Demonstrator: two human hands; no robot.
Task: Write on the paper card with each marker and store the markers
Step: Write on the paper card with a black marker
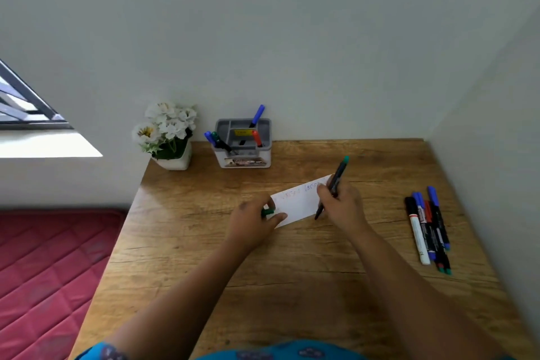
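Note:
A white paper card (298, 203) lies on the wooden desk (263, 266), with faint red and blue writing along its top. My right hand (340, 202) grips a black marker (336, 181) with a green end, tip down at the card's right edge. My left hand (252, 221) rests on the card's left end and pinches a small green cap (268, 211). Several more markers (428, 231) lie side by side on the desk to the right. A grey marker holder (244, 143) at the back holds several markers.
A white pot of white flowers (168, 134) stands left of the holder against the wall. The desk ends at a wall on the right. A red mattress (49, 272) lies below the desk's left edge, and a window (23, 102) is at far left.

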